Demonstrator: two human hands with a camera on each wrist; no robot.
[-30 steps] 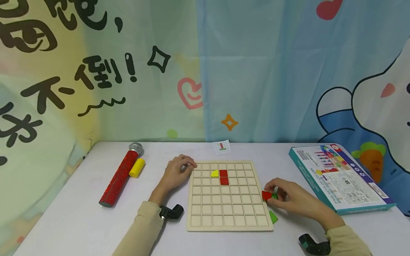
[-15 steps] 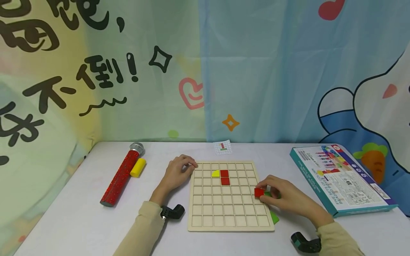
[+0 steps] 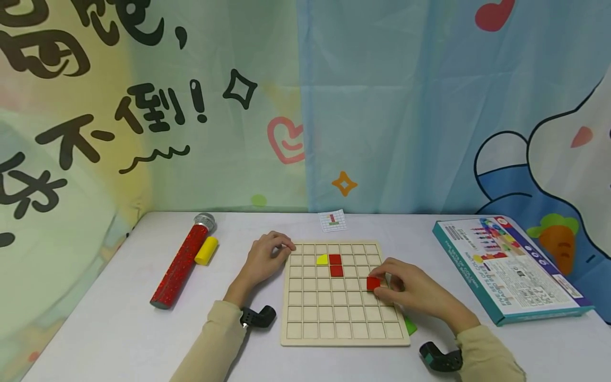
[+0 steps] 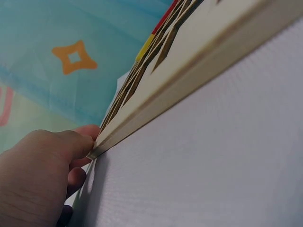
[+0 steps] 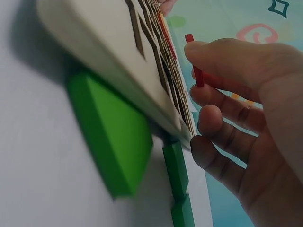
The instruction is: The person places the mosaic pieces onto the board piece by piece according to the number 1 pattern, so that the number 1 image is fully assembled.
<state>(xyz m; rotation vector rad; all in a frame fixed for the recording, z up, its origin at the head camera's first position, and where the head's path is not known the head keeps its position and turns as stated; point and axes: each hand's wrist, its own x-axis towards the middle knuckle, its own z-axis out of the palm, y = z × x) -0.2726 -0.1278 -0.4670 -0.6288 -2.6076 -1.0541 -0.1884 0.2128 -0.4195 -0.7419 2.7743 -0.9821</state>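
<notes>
My right hand (image 3: 420, 289) pinches a red square tile (image 3: 373, 284) between thumb and fingertips, over the right side of a wooden grid board (image 3: 324, 330). In the right wrist view the same red tile (image 5: 195, 61) appears edge-on, apart from the board. The left hand (image 3: 261, 263) holds the board's far left corner; the left wrist view shows its thumb and fingers (image 4: 78, 144) at that corner. On the board lie a yellow tile (image 3: 322, 260) with a rounded side and two red square tiles (image 3: 336, 271), one below the other.
Green pieces (image 5: 111, 135) lie by the board's right edge, partly hidden in the head view. A pattern card (image 3: 332, 220) is behind the board. A teal-edged box (image 3: 511, 270) lies right; a red microphone (image 3: 183, 262) and yellow cylinder (image 3: 207, 251) lie left.
The right hand has carried the red tile leftward from beside the board to above its right columns. The left hand stays at the corner.
</notes>
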